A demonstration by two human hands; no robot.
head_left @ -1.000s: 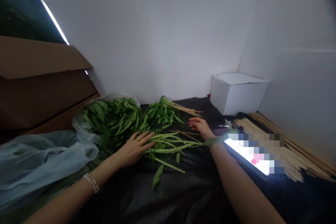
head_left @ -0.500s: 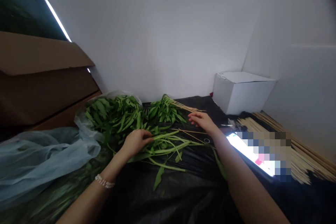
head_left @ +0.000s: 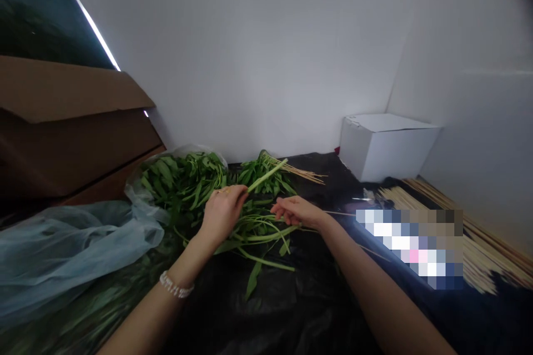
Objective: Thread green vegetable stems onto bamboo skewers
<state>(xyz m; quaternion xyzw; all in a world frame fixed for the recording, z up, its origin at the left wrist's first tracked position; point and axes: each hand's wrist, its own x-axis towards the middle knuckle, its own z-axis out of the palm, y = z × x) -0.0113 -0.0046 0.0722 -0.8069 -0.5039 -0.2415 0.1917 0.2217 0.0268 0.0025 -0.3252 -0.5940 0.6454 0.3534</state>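
So there's this one long green stem [head_left: 266,175] pinched in the left hand [head_left: 222,213], a narrow, closed grip with the fingers wrapped round it, and the top sticks up and to the right at a slant. The fingers hide where the lower end goes, so I can't tell how it connects to anything. The right hand [head_left: 297,212] is pretty relaxed, fingers loosely extended and not closed on anything I can make out, hovering right over a loose tangle of stems [head_left: 262,230]. Can't really tell if the fingertips are actually touching them.

That tangle sits on a black plastic sheet [head_left: 275,310], right next to a big pile of leafy greens [head_left: 183,186] in a clear plastic bag [head_left: 137,191]. Behind it there's a smaller leafy bunch [head_left: 264,175] with thin dry sticks poking out.

A beaded bracelet [head_left: 176,285] is on the left wrist. Off to the left there's a crumpled pale blue bag [head_left: 70,244] and a cardboard box [head_left: 70,122], cut off by the frame. Over on the right, a white box [head_left: 387,147] sits in the corner beside a heap of wooden skewers [head_left: 478,260]. There's also something bright in front of them, but it's pixelated [head_left: 410,249], so no clue what it is.
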